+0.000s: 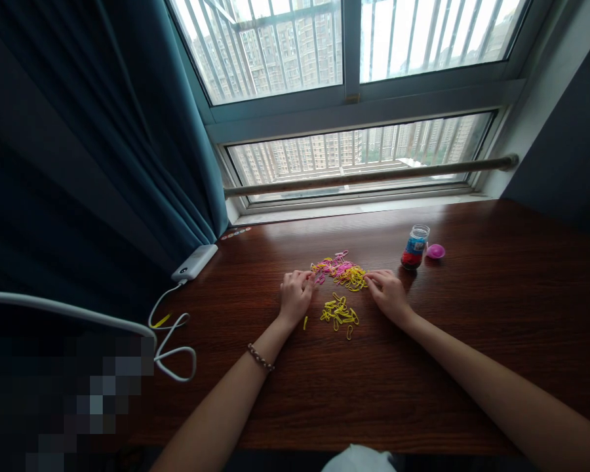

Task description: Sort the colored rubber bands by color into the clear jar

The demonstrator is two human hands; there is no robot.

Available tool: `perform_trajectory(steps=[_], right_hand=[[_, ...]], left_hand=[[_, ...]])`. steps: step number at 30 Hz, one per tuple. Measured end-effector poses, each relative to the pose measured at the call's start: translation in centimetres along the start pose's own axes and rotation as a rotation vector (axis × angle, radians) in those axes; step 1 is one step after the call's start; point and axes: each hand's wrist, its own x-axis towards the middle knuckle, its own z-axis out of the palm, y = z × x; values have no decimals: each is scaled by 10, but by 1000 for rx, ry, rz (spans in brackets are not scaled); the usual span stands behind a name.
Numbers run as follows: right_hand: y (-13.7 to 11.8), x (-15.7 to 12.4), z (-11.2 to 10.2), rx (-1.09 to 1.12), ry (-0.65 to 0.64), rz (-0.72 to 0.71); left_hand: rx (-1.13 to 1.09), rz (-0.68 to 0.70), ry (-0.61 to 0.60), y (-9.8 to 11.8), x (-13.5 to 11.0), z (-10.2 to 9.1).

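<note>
A mixed heap of small looped pink and yellow plastic clips (343, 269) lies on the brown wooden table. Bent at the heap's left edge, the fingers of my left hand (295, 293) are closed near pink clips; anything between them is too small to make out. My right hand (387, 295) is at the right edge, thumb and fingers together against the yellow clips (355, 278); whether one is pinched cannot be seen. Nearer to me, between my forearms, is a separate group of yellow clips (339, 311). One yellow clip (305, 322) lies alone beside my left wrist.
An uncapped clear jar (415, 248) with a blue and red label stands at the right, beside a pink lid (435, 251). To the left are a white power strip (195, 263) and its looped cable (177, 377). A window with a rail (373, 177) borders the table's back.
</note>
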Motion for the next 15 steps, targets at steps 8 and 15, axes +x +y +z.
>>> perform_trajectory(steps=[8,15], right_hand=[[6,-3,6,-83,-30,25],[7,-1,4,-25,38,23]], left_hand=[[182,-98,-221,-2,4,12],[145,-135,-204,-5,5,13]])
